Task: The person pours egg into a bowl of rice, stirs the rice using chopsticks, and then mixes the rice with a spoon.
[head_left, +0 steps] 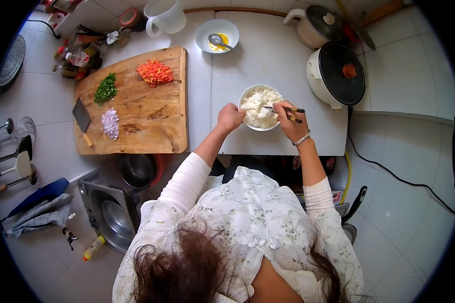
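Note:
A white bowl (pixel 262 128) full of cooked rice (pixel 260 103) stands near the counter's front edge. My left hand (pixel 230 118) grips its left rim. In my right hand (pixel 290 121) is a pair of chopsticks (pixel 294 109) with dark, gold-banded ends, their tips in the rice. Beyond the rice stands a pale bowl (pixel 201 39) holding some yellow egg and a metal spoon (pixel 216 40). To the left, a wooden cutting board (pixel 156 126) carries diced orange-red pieces (pixel 155 73), chopped greens (pixel 106 89), diced pale purple onion (pixel 110 124) and a cleaver (pixel 81 116).
A lidded white electric pot (pixel 322 81) and a smaller lidded pot (pixel 313 30) stand at the right. A plastic jug (pixel 166 17) is at the back. Seasoning bottles (pixel 81 59) crowd the back left. A black cord (pixel 384 165) hangs off the right side.

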Demonstrator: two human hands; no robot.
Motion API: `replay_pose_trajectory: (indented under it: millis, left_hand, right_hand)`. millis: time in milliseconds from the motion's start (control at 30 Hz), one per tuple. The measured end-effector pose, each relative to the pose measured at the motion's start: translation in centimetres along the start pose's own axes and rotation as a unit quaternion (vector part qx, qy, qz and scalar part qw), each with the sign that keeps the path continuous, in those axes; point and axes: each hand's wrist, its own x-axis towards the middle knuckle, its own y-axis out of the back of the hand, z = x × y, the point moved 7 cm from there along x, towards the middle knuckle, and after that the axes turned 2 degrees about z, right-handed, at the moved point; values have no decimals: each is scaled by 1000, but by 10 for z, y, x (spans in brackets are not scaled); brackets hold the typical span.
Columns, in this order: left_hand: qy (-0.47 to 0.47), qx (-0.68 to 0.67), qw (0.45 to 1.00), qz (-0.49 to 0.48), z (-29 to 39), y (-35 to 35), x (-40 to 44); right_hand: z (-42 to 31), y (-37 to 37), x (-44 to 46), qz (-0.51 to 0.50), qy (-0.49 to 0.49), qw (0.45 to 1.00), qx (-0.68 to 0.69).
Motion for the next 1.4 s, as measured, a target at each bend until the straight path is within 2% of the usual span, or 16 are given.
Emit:
replay_pose_trajectory:
  millis: [67,167,200,333,433,567,600,700,733,833,867,1000,1100,1233,1367,1400]
  left_hand:
    - [-4,8,1000,3,1,-1,-4]
    - [-10,6,1000,0,3,2,-3]
    - [-11,8,1000,-2,2,1,-1]
    - [5,-12,1000,16,-1,1,-1]
    - [13,-10,1000,6,-1,-1,0]
    - [14,-18,1000,-7,2,0,-7]
    - [14,-20,1000,-8,2,0,-7]
    - [17,-24,1000,2,4,0,-4]
    - [20,-23,1000,5,1,-1,-5]
    - [15,-36,999,13,0,-1,-4]
    - [15,-33,999,7,1,-2,-3]
    - [15,-26,1000,-9,0,-3,-3]
    - [10,-21,1000,-13,1,-3,0]
    - [7,-27,1000,-9,-2,-4,1]
    - [16,-27,999,-18,-3,-4,-1]
    - [12,-26,999,-19,-7,-7,3]
  right_hand:
    - [-18,8,3,18,18,1000,15]
    - [-14,-2,16,-1,-17,999,31]
    - [-1,-11,20,-2,14,998,63]
    - [10,-14,20,-75,13,996,-37]
    - [-9,7,17,-41,-23,998,43]
    - [-6,17,25,33,-18,999,-23]
    - [15,7,24,18,-13,1000,-16]
    - [23,-12,17,-41,-93,994,36]
    - [13,-11,14,-38,-60,997,21]
    - [-1,11,6,-1,-81,995,58]
    - [-10,22,4,39,-63,994,77]
    - [2,25,14,76,-23,997,-10]
    - [30,0,17,66,-92,991,68]
    - [6,-6,6,19,-72,995,64]
    - [-18,36,-2,78,-17,996,46]
    - [-15,42,-1,85,-10,996,1]
